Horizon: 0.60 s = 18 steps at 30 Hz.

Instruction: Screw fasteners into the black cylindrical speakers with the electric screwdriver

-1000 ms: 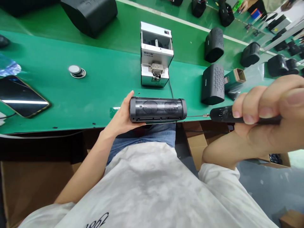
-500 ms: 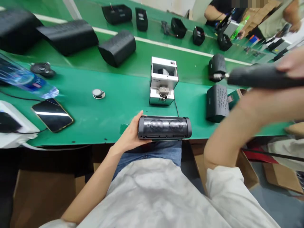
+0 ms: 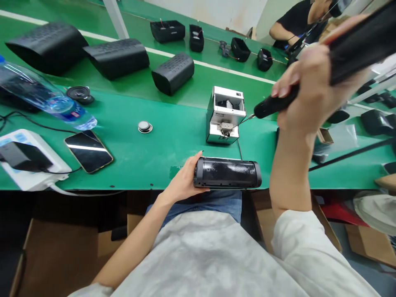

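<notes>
My left hand [image 3: 182,179] is closed round the left end of a black speaker [image 3: 228,173] with perforated patches on its upward face, held at the table's front edge. Raised on the right, my right hand [image 3: 312,88] grips a black electric screwdriver [image 3: 274,105]. Its thin bit points left and down, with the tip at the front outlet of a small white screw feeder [image 3: 229,112]. I cannot tell whether a screw sits on the tip. The feeder stands on the green table just beyond the speaker.
Left lie a phone [image 3: 89,151], a white power strip [image 3: 34,161], a water bottle [image 3: 52,101] and a small round metal part [image 3: 144,126]. Black speaker shells [image 3: 173,73] line the back. A co-worker [image 3: 289,27] sits at the far right.
My right hand has swung left with the electric screwdriver, from the far right to the screw feeder. My left hand still holds the speaker. The view has shifted somewhat.
</notes>
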Each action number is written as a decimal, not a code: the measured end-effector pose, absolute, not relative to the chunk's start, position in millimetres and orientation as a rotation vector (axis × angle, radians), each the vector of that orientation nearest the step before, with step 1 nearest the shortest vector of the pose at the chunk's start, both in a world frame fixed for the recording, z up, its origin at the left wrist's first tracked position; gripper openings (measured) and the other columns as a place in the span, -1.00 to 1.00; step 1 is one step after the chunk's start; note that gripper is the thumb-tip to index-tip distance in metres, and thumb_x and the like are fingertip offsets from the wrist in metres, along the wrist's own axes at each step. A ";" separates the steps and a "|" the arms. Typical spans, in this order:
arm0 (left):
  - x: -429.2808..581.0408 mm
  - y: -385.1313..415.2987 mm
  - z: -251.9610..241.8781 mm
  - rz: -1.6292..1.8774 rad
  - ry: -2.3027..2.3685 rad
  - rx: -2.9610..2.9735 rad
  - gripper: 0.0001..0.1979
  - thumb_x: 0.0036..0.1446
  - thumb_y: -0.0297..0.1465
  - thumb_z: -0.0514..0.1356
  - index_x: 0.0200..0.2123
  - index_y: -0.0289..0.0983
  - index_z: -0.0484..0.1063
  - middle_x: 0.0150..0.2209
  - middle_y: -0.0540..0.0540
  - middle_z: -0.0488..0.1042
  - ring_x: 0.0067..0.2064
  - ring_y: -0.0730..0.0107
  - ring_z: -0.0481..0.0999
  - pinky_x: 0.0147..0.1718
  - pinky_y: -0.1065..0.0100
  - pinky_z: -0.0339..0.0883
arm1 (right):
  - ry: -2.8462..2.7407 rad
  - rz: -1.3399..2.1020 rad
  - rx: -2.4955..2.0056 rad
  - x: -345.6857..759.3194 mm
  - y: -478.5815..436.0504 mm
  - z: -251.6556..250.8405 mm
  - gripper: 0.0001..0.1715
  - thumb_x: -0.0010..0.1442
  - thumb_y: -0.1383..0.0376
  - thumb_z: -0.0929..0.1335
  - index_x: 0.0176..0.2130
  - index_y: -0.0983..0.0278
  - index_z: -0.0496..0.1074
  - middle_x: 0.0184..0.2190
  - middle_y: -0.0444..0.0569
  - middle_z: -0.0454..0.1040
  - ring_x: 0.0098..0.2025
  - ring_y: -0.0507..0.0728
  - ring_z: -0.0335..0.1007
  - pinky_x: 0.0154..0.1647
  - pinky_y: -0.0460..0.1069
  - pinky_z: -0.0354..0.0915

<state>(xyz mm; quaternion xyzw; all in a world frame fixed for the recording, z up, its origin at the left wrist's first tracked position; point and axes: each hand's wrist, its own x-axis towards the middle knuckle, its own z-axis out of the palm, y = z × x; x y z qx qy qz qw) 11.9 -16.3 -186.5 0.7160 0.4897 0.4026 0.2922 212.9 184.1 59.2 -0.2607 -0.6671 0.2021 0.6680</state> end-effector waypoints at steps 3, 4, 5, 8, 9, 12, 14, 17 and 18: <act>12.2 -16.5 -186.2 1.067 1.300 1.905 0.52 0.05 -0.33 0.69 0.72 0.09 -0.34 0.53 -0.39 0.29 0.55 -0.40 0.38 0.47 -0.36 0.41 | -1.550 0.400 -0.550 187.7 190.7 42.3 -0.70 0.24 0.04 0.31 -0.17 0.04 0.11 -0.49 -0.21 0.06 -0.61 0.06 0.03 -0.59 0.11 0.10; 12.4 -16.9 -185.9 1.065 1.300 1.904 0.51 0.05 -0.34 0.69 0.72 0.09 -0.34 0.53 -0.39 0.28 0.55 -0.39 0.38 0.47 -0.35 0.40 | -1.574 0.427 -0.585 183.0 194.0 37.7 -0.69 0.23 0.02 0.31 -0.17 0.03 0.10 -0.48 -0.23 0.08 -0.60 0.05 0.06 -0.59 0.11 0.14; 12.5 -17.4 -185.6 1.066 1.300 1.903 0.51 0.06 -0.34 0.69 0.72 0.09 -0.33 0.54 -0.39 0.27 0.56 -0.39 0.37 0.48 -0.35 0.40 | -1.578 0.447 -0.618 180.4 197.4 34.3 -0.67 0.22 -0.01 0.31 -0.16 0.02 0.10 -0.47 -0.24 0.11 -0.60 0.04 0.08 -0.59 0.10 0.17; 12.8 -18.4 -185.3 1.078 1.303 1.903 0.50 0.07 -0.34 0.69 0.72 0.09 -0.33 0.56 -0.38 0.24 0.57 -0.38 0.35 0.49 -0.32 0.38 | -1.572 0.502 -0.685 180.6 206.8 30.5 -0.59 0.21 -0.07 0.33 -0.12 0.01 0.08 -0.46 -0.28 0.14 -0.58 0.00 0.06 -0.59 0.06 0.21; 12.8 -18.4 -185.5 1.080 1.304 1.902 0.50 0.06 -0.34 0.69 0.72 0.08 -0.32 0.56 -0.39 0.24 0.57 -0.38 0.35 0.49 -0.32 0.39 | -1.562 0.514 -0.695 181.2 210.1 30.6 -0.56 0.20 -0.10 0.34 -0.13 0.01 0.07 -0.46 -0.29 0.12 -0.58 -0.02 0.04 -0.59 0.06 0.21; 12.5 -17.9 -186.3 1.083 1.297 1.902 0.49 0.06 -0.34 0.69 0.72 0.06 -0.32 0.54 -0.40 0.27 0.55 -0.36 0.37 0.47 -0.30 0.41 | -1.540 0.542 -0.718 179.5 219.3 30.4 -0.42 0.18 -0.26 0.38 -0.17 0.01 0.07 -0.47 -0.30 0.05 -0.58 -0.05 -0.03 -0.64 0.05 0.18; 12.4 -17.5 -186.6 1.090 1.288 1.908 0.49 0.06 -0.34 0.69 0.72 0.05 -0.32 0.53 -0.40 0.27 0.55 -0.34 0.38 0.47 -0.30 0.40 | -1.542 0.562 -0.730 176.3 220.3 28.8 -0.36 0.15 -0.32 0.39 -0.19 0.01 0.08 -0.48 -0.28 0.08 -0.58 -0.04 -0.05 -0.67 0.05 0.17; 12.6 -17.4 -186.7 1.090 1.294 1.910 0.48 0.07 -0.33 0.68 0.72 0.04 -0.31 0.54 -0.40 0.27 0.55 -0.33 0.37 0.49 -0.29 0.38 | -1.550 0.592 -0.766 179.9 205.2 26.7 -0.42 0.22 -0.25 0.44 -0.17 0.02 0.15 -0.43 -0.25 0.22 -0.53 -0.03 0.08 -0.62 0.06 0.23; 12.8 -17.4 -186.8 1.087 1.299 1.909 0.48 0.08 -0.32 0.68 0.72 0.04 -0.31 0.54 -0.40 0.27 0.55 -0.32 0.37 0.49 -0.29 0.37 | -1.552 0.607 -0.803 186.4 196.4 27.2 -0.43 0.26 -0.23 0.47 -0.16 0.02 0.18 -0.42 -0.25 0.26 -0.49 -0.02 0.18 -0.58 0.05 0.28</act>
